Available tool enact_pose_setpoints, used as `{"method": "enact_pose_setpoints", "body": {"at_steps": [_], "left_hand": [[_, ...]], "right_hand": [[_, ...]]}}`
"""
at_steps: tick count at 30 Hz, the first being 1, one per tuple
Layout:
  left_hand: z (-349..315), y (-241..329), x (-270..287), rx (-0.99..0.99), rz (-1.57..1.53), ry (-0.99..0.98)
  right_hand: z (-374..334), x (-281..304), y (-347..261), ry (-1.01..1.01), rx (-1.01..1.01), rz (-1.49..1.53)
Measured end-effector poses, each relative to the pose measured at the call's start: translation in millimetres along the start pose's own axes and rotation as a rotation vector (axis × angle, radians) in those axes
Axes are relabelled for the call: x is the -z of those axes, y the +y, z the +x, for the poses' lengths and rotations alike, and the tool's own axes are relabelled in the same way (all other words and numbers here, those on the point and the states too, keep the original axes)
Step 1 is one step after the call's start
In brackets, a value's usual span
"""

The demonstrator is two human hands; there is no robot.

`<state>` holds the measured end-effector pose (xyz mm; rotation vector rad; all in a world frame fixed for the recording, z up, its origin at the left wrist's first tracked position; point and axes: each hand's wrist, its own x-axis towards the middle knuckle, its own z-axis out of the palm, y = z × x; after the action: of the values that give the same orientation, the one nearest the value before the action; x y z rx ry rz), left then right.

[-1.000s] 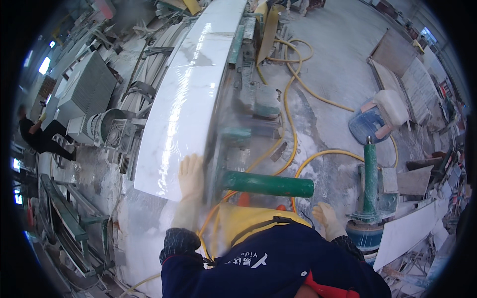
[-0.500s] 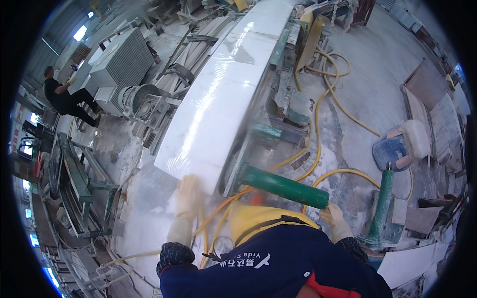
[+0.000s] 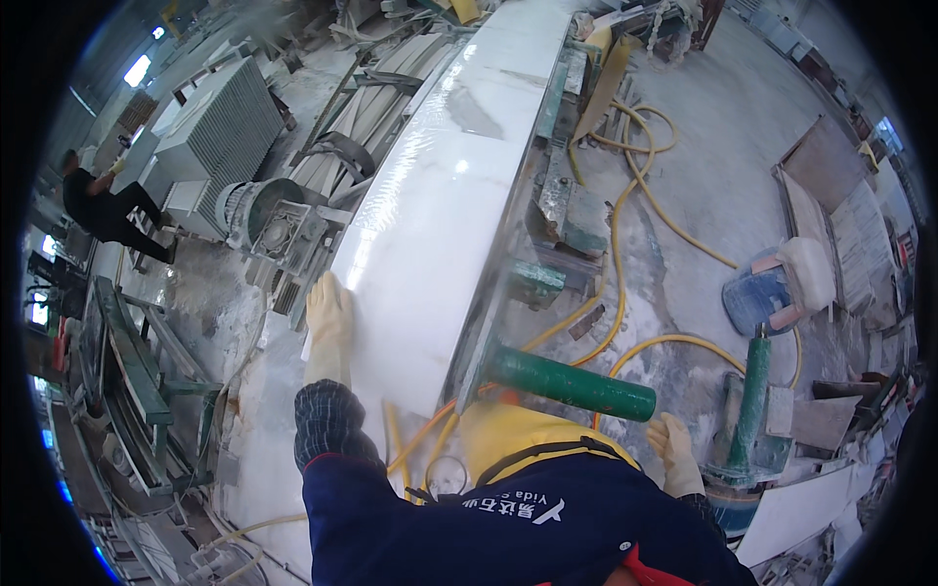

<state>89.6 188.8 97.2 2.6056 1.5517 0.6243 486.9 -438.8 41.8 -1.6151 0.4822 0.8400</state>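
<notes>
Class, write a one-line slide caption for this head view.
Gloved left hand rests flat on a long white stone slab; right hand hangs beside.

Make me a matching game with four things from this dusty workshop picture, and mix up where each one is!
Things:
1. left hand
2. right hand
3. green cylinder
4. blue bucket

Places:
A. standing on the floor at the right
B. flat on the white stone slab
C. sticking out sideways past the slab's near right edge
D. low down, beside the upright green pole

Pairs: 1-B, 2-D, 3-C, 4-A
</notes>
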Motion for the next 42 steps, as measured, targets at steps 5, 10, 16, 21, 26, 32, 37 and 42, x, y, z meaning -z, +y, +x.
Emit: {"method": "enact_pose_setpoints", "body": {"at_steps": [5, 10, 16, 21, 26, 32, 37, 42], "left_hand": [[51, 12, -18, -0.095, -0.042, 0.006], [54, 5, -22, -0.188, -0.055, 0.021], [-1, -43, 6, -0.334, 0.024, 0.020], [-84, -73, 41, -0.257, 0.055, -0.036], [-162, -66, 60, 0.027, 0.007, 0.020], [-221, 22, -28, 1.088, -1.755, 0.218], [-235, 37, -105, 0.497, -0.739, -0.125], [-200, 80, -58, 1.150, -1.591, -0.014]], "right_hand": [[-13, -17, -19, -0.014, 0.156, -0.087], [-16, -72, -55, -0.071, 0.402, -0.177], [-32, -179, -103, -0.284, 0.476, -0.313], [-48, -280, -99, -0.682, 0.458, -0.450], [-81, -370, -95, -0.935, 0.160, -0.318], [-107, -427, -85, -0.793, -0.003, -0.279], [-92, -441, -65, -0.668, 0.109, -0.233], [-84, -457, -32, -0.518, 0.294, -0.143]]}}
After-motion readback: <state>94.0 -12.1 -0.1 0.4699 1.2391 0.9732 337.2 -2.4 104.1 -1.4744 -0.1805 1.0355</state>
